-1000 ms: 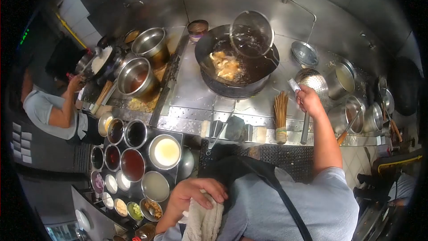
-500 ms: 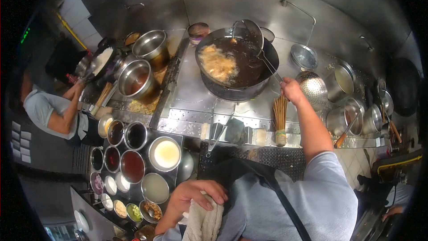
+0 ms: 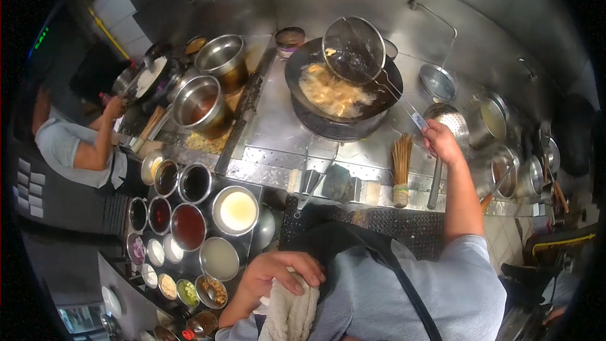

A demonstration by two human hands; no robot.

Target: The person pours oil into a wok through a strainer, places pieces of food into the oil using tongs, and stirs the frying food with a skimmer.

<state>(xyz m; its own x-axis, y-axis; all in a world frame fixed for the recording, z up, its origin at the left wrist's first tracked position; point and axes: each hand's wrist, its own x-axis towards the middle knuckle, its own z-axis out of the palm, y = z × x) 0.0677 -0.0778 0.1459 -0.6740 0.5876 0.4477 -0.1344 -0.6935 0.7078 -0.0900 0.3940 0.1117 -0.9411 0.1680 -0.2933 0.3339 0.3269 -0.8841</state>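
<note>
My right hand (image 3: 443, 141) is closed round the handle of a wire mesh strainer (image 3: 355, 50). The strainer's round basket is tilted over the far side of a dark wok (image 3: 294, 91), with a small golden piece on its mesh. In the wok's bubbling oil floats battered, frying food (image 3: 334, 91). My left hand (image 3: 285, 273) rests at my body, its fingers curled over a pale cloth (image 3: 291, 309). Below the right hand stand a bamboo brush (image 3: 401, 170) and a perforated ladle (image 3: 449, 120), whose handle points toward me.
Steel pots (image 3: 219, 57) stand left of the wok. Bowls of sauces (image 3: 189, 226) and chopped ingredients fill the lower left. A ladle (image 3: 438, 82) lies under the tap, with several pots (image 3: 495, 167) at right. At far left a co-worker (image 3: 82, 145) holds a pan (image 3: 151, 79).
The strainer has risen out of the oil, and its basket now shows fully above the wok. The frying food has spread toward the wok's middle. My left hand stays on the cloth.
</note>
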